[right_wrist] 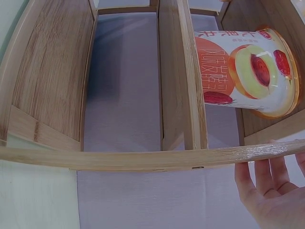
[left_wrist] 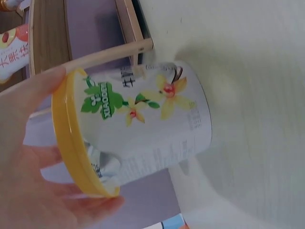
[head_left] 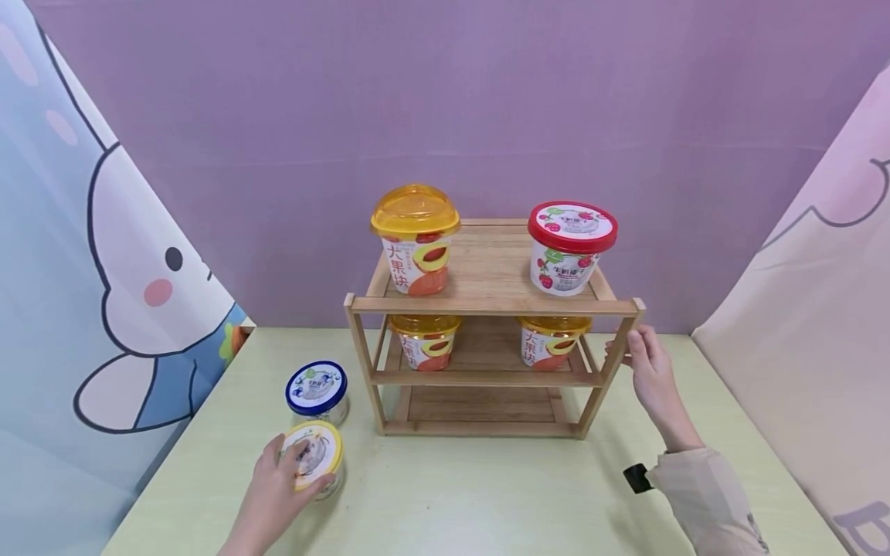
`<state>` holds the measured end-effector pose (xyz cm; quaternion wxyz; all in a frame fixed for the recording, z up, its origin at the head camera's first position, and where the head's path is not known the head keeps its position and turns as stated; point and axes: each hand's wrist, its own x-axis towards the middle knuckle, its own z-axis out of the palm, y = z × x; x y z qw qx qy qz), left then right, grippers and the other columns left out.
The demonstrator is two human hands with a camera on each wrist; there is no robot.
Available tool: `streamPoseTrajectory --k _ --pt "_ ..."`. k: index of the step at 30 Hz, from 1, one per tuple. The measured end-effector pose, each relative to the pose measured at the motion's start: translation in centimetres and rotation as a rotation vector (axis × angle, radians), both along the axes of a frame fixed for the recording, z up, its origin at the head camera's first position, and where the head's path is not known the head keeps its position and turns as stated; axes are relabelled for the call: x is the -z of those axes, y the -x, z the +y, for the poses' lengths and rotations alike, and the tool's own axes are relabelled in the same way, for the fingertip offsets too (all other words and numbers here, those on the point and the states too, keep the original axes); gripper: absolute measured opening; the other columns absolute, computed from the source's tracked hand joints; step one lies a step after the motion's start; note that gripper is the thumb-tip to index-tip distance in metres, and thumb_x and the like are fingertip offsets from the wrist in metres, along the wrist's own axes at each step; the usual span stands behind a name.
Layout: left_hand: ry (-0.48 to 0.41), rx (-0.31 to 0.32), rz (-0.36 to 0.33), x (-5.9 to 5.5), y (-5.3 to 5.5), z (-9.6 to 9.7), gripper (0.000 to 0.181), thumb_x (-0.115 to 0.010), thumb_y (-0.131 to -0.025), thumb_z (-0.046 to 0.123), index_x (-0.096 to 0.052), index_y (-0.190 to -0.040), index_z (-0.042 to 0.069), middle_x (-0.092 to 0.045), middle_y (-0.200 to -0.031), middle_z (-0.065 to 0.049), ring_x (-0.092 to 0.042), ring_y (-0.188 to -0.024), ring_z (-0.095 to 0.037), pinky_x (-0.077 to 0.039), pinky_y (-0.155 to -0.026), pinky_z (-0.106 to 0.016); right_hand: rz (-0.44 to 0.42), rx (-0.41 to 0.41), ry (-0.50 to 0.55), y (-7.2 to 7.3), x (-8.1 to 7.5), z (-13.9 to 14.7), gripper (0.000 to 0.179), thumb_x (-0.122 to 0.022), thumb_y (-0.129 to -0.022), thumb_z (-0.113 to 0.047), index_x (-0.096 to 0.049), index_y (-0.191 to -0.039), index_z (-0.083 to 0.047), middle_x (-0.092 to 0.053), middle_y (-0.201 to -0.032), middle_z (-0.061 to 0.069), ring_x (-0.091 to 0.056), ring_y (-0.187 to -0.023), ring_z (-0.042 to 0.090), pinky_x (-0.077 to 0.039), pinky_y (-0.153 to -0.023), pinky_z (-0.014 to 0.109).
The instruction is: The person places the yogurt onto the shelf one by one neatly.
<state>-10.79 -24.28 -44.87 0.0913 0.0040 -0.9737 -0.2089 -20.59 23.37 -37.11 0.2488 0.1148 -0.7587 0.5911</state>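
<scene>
In the head view my left hand (head_left: 281, 479) holds a white tub with a yellow lid (head_left: 327, 455) from above, fingers spread around the lid's rim. The left wrist view shows vanilla flowers on the tub (left_wrist: 147, 114); whether its base touches the table I cannot tell. Just behind it stands a blue-lidded tub (head_left: 317, 390). My right hand (head_left: 651, 378) is at the right front post of a wooden shelf rack (head_left: 487, 305). Its fingers (right_wrist: 267, 174) reach behind the post, fingertips partly hidden.
On the rack's top stand a tall yogurt cup with an orange domed lid (head_left: 416, 247) and a red-lidded tub (head_left: 572, 247). The middle shelf bears two more orange-lidded cups, left (head_left: 426, 344) and right (head_left: 552, 344). Purple cloth (head_left: 445, 116) hangs behind the pale table (head_left: 445, 502).
</scene>
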Motion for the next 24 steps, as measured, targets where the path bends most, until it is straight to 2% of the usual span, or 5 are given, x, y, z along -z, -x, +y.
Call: streamPoseTrajectory --k 6,13,17,21,24 --pt "-0.058 0.076 -0.013 -0.3 0.6 -1.0 0.066 -0.074 -0.067 0.038 -0.053 -0.113 -0.004 -0.033 -0.123 -0.035 -0.039 -0.107 -0.051 -0.037 -0.082 -0.059 0.008 0.007 0.004 0.1 0.1 0.1 0.019 -0.033 -0.096 -0.018 -0.05 -0.096 -0.011 -0.058 -0.078 -0.011 -0.057 -0.074 0.0 -0.046 -0.067 0.012" --pt "-0.111 0.16 -0.011 -0.3 1.3 -2.0 0.063 -0.077 -0.064 0.034 -0.055 -0.112 -0.001 -0.034 -0.125 -0.032 -0.041 -0.108 -0.048 -0.038 -0.082 -0.057 0.017 -0.016 0.021 0.2 0.2 0.1 0.017 -0.033 -0.097 -0.016 -0.05 -0.094 -0.02 -0.058 -0.078 -0.015 -0.057 -0.074 0.0 -0.046 -0.068 0.012" --pt "-0.124 0.187 -0.039 -0.4 1.6 -2.5 0.064 -0.077 -0.064 0.034 -0.055 -0.114 0.0 -0.033 -0.128 -0.03 -0.039 -0.11 -0.048 -0.037 -0.084 -0.057 0.021 -0.03 0.039 0.1 0.1 0.0 0.018 -0.033 -0.096 -0.013 -0.05 -0.094 -0.02 -0.059 -0.079 -0.013 -0.057 -0.074 0.001 -0.045 -0.067 0.012" --pt "-0.136 0.222 -0.03 -0.4 1.6 -2.8 0.064 -0.078 -0.063 0.032 -0.055 -0.114 0.0 -0.033 -0.129 -0.031 -0.036 -0.113 -0.049 -0.035 -0.085 -0.059 0.015 -0.027 0.035 0.1 0.1 0.0 0.018 -0.033 -0.096 -0.013 -0.05 -0.095 -0.019 -0.059 -0.079 -0.013 -0.057 -0.074 0.001 -0.045 -0.067 0.012" --pt "-0.159 0.221 -0.043 -0.3 1.7 -2.8 0.062 -0.077 -0.065 0.032 -0.054 -0.114 0.002 -0.031 -0.131 -0.031 -0.031 -0.116 -0.05 -0.032 -0.086 -0.061 0.009 -0.016 0.012 0.1 0.2 0.1 0.017 -0.033 -0.097 -0.016 -0.049 -0.095 -0.018 -0.059 -0.08 -0.013 -0.056 -0.074 0.001 -0.045 -0.068 0.012"
